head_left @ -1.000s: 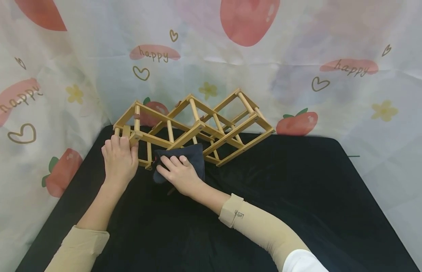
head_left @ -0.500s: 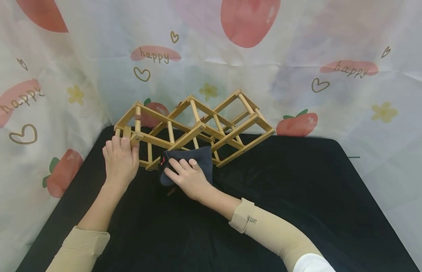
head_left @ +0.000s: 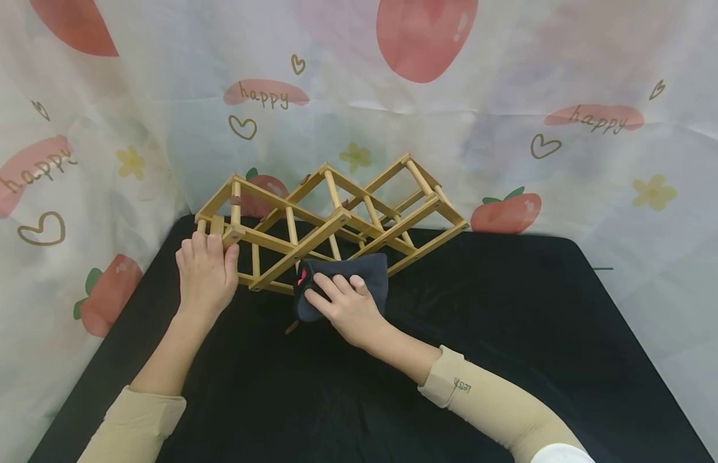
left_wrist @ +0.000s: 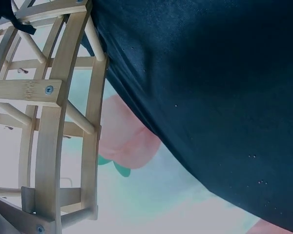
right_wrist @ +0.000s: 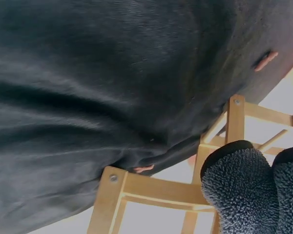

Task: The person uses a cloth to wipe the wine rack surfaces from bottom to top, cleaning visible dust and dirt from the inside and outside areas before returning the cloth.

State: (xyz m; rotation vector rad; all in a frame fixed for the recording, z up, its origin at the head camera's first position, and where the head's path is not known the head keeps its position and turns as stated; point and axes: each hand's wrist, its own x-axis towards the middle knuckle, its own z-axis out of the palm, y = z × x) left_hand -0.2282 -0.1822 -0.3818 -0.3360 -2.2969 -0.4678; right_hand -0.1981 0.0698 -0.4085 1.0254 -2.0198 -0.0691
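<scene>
A folding wooden wine rack (head_left: 301, 249) with crossed slats and round rods stands toward the back of the black-covered table. At its left end my left hand (head_left: 207, 273) grips the frame; in the left wrist view slats (left_wrist: 51, 146) and screw heads show, but hardly any of the hand. My right hand (head_left: 353, 308) holds a dark navy cloth (head_left: 373, 270) with a pink patch, against the rack's lower front slats. Fuzzy grey pile on the cloth (right_wrist: 239, 190) shows in the right wrist view, beside the slats. The thumb's hold is hidden.
A small brown strip (head_left: 292, 326) lies on the black tablecloth (head_left: 451, 321) in front of the rack. Close behind the rack hangs a white curtain (head_left: 439, 128) printed with fruit and the word "happy". It also runs along the left side.
My right hand has slid the cloth rightward along the rack's front, uncovering more of the lower left slats. The left hand keeps its grip, and the rack stays nearly where it was.
</scene>
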